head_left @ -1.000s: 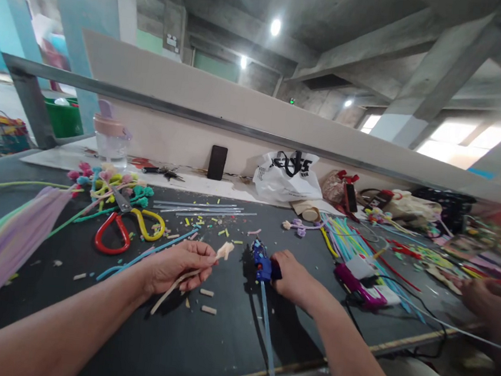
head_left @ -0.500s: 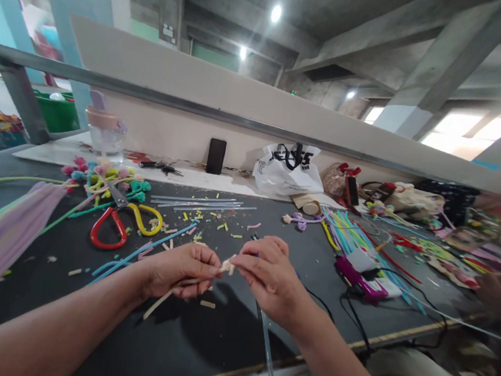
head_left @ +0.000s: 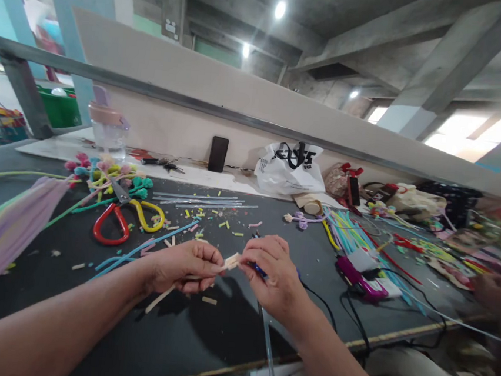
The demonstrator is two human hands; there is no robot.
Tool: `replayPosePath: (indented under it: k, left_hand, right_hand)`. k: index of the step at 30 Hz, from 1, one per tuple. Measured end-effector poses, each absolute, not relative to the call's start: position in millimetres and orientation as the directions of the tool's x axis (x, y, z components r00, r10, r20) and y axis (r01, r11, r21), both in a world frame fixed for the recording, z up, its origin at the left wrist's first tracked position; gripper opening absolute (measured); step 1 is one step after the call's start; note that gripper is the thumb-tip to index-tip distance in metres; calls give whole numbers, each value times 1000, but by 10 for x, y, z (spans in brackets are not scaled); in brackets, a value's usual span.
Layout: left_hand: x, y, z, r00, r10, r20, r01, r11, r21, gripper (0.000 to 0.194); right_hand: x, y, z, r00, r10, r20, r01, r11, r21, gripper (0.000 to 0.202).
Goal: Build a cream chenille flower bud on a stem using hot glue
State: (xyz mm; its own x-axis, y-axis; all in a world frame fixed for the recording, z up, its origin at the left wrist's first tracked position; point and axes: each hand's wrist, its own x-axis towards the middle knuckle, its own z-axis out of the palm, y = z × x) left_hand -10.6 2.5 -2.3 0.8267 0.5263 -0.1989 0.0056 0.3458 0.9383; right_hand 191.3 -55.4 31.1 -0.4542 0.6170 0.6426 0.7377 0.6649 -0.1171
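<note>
My left hand (head_left: 196, 267) pinches a cream-coloured strip (head_left: 160, 299), whose free end hangs down over the dark table (head_left: 147, 343). Out of its fingertips sticks a small cream bundle of short pieces (head_left: 231, 262). My right hand (head_left: 267, 266) has its fingertips closed at the right end of that bundle, and a dark blue object (head_left: 260, 270) shows partly under its fingers. Scissors (head_left: 130, 218) with one red and one yellow handle lie left of my hands, beside blue strips (head_left: 124, 255). Short cut pieces are scattered around.
A coloured strip bundle (head_left: 20, 228) lies far left, below knotted pieces (head_left: 101, 173). Along the back stand a bottle (head_left: 108, 130), a phone (head_left: 217, 154) and a white bag (head_left: 290, 171). Right are a purple device (head_left: 359, 278) with cables and another person's hand (head_left: 499, 295).
The cream bundle between my fingertips has turned and now shows its side more clearly. More of the blue object shows under my right fingers. The camera view has shifted slightly.
</note>
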Motion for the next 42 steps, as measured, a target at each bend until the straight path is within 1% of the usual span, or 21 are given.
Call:
replayPosePath:
  k: [5,8,12,23,26,32,37,40,42]
  left_hand:
    - [-102,35,-66,823,540,-179,8,304,953,29]
    - [-103,44,-90,824,537,-180,21,289,957,28]
    - [-104,38,-77,806,562,-184,57,236,970,29]
    - [-73,43,-60,757,614,-223,225,75,971,37]
    - [-64,37,-63,747,625,-226,239,65,969,34]
    - [-47,11,-51,725,666,-176,236,0,972,30]
    - [-31,-7,-51,701,694,-163,301,-80,950,27]
    - [-21,-29,-17,674,719,-171,354,-111,929,23]
    - [-14,-43,7,670,728,-148,364,-149,919,21]
  right_hand:
    - [1903,-539,277,-400,700,591,724,637,-265,8]
    - [1907,-518,233,-388,729,564,690,636,-346,9]
    - [1910,-496,186,-378,754,537,657,627,-418,10]
    - [1935,-514,184,-463,762,453,665,637,-390,12]
    - [1926,-518,181,-464,761,453,660,638,-396,12]
    - [1890,-537,194,-444,772,455,658,625,-419,13]
    - [1877,-539,199,-445,763,469,637,637,-433,13]
    - [1881,-525,177,-443,769,462,618,635,-464,14]
    - [1883,-512,148,-437,776,455,607,628,-488,15]
